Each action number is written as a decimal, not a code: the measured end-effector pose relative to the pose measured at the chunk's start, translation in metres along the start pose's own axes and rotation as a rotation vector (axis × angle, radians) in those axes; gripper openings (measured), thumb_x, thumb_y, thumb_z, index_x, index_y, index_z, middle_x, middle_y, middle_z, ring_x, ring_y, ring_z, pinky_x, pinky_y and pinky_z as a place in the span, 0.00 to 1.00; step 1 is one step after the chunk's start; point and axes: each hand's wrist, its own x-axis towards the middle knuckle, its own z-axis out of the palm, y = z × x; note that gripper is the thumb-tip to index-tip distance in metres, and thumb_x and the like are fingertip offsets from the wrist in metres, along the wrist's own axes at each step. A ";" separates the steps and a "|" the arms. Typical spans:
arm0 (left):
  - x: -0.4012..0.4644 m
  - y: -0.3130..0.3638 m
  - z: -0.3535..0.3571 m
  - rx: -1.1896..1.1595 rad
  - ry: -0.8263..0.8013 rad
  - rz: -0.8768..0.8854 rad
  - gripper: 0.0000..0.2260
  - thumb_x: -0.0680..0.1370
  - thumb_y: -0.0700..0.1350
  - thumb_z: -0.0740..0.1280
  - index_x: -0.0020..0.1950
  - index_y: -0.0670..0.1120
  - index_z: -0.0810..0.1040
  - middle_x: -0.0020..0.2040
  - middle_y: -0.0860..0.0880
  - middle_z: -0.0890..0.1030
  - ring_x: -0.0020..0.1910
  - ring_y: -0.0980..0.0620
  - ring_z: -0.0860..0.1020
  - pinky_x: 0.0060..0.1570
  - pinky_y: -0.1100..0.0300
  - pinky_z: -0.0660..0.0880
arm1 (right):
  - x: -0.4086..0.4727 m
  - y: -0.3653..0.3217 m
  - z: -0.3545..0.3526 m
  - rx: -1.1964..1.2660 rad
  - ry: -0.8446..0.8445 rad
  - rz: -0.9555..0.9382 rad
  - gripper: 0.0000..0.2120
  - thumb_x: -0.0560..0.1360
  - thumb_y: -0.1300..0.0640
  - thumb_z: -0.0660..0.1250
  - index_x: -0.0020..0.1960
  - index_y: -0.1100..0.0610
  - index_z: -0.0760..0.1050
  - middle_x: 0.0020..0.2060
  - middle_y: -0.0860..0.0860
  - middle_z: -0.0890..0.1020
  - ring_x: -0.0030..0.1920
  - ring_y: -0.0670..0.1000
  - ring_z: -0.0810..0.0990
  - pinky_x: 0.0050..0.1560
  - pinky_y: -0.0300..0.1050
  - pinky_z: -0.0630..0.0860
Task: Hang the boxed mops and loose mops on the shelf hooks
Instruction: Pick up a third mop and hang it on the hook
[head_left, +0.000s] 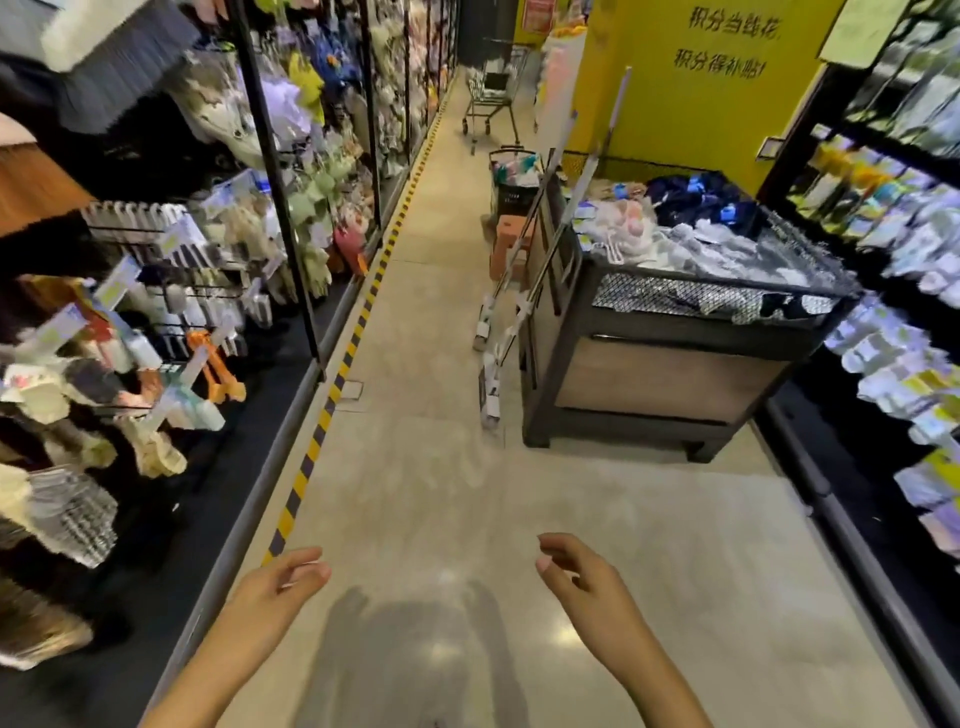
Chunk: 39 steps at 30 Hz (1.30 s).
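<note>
Both held out low over the aisle floor, empty: left hand with fingers loosely curled, gripping nothing; right hand likewise relaxed, fingers half bent, nothing between them. Well apart from any mop. Ahead, leaning against the near side of the dark display bin, several loose mops, heads on the floor, handles slanting up past the bin's rim. Beyond them, a basket of goods and some orange boxes on the floor, possibly the boxed mops, too blurred to say. Farther down the aisle, a shopping cart. On the left, shelf hooks crowded with brushes, cloths and hangers; no mop plainly hanging there, though motion blur hides much. Judged from this: hanging hardly begun or mid-way at best, with at least the leaning mops left to fetch, carry across and hook up. Next step likely a walk forward to take one by the handle.
</note>
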 end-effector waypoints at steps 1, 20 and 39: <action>0.025 0.018 0.008 0.031 -0.005 0.015 0.14 0.77 0.48 0.67 0.63 0.47 0.76 0.54 0.49 0.80 0.51 0.53 0.77 0.52 0.58 0.71 | 0.022 -0.003 -0.012 -0.006 0.032 0.003 0.13 0.79 0.52 0.63 0.63 0.50 0.74 0.58 0.45 0.78 0.61 0.45 0.75 0.58 0.39 0.71; 0.401 0.282 0.060 0.004 -0.040 0.156 0.13 0.78 0.45 0.66 0.63 0.47 0.76 0.55 0.52 0.80 0.53 0.54 0.77 0.51 0.60 0.70 | 0.457 -0.058 -0.142 -0.002 0.161 0.071 0.13 0.79 0.57 0.63 0.62 0.60 0.75 0.56 0.53 0.80 0.55 0.50 0.78 0.53 0.40 0.71; 0.754 0.439 0.047 0.064 -0.221 0.100 0.10 0.79 0.44 0.65 0.60 0.47 0.76 0.54 0.48 0.81 0.54 0.51 0.78 0.50 0.57 0.70 | 0.829 -0.159 -0.206 0.212 0.376 0.203 0.18 0.78 0.58 0.64 0.67 0.61 0.69 0.53 0.55 0.79 0.50 0.49 0.75 0.48 0.37 0.70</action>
